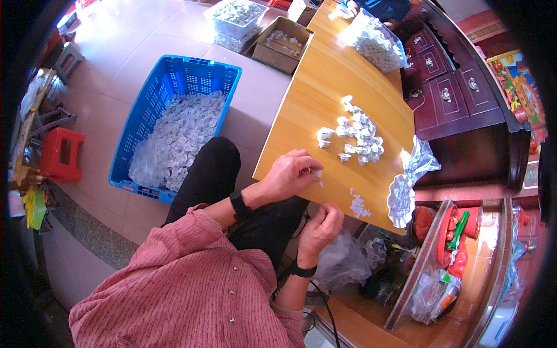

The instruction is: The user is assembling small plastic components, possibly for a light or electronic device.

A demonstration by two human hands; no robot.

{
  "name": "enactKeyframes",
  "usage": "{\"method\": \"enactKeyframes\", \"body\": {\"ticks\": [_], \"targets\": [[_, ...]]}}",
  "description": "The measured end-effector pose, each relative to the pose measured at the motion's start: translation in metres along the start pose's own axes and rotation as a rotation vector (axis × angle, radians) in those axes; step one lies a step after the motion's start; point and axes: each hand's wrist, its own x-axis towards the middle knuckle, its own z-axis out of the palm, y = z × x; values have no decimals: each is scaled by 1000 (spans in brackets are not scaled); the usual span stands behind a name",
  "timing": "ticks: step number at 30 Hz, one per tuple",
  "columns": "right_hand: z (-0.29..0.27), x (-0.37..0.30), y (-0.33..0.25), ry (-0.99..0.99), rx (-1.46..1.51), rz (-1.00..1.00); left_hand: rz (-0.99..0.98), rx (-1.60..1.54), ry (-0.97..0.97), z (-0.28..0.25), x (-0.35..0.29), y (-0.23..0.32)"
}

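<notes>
My left hand point(285, 177) is at the near edge of the wooden table point(296, 122), its thumb and fingers pinched on a small white plastic part point(316, 173). Lower and to the right, my right hand point(321, 231) is closed just off the table edge; what its fingertips hold, if anything, I cannot make out. Beside it on the table lies a scatter of tiny white pieces point(360, 205). Farther back sits a loose heap of white round-based plastic parts point(362, 136). A scalloped white dish point(400, 203) with small pieces in it stands at the right edge, a clear plastic bag point(422, 161) next to it.
Left of my knee, a blue crate point(120, 152) on the floor holds many white parts. A cardboard box point(268, 61) and clear tubs point(237, 16) stand beyond. At the table's far end are a filled tub point(380, 46) and another person's hand point(351, 7). Dark drawers point(444, 95) line the right.
</notes>
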Motion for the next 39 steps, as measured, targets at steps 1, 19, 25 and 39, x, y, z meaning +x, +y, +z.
{"method": "enactKeyframes", "body": {"ticks": [1,19,25,39], "targets": [[0,-2,-2,-4,91,69,-208,-318,-32,-2,-3,3],[-18,16,-62,-108,589,305,-805,-1457,-179,-33,-36,19],[-14,11,-55,-115,585,261,-842,-1492,-148,-35,-36,20],[-16,10,-61,-92,665,385,-812,-1521,-151,-32,-41,15]]}}
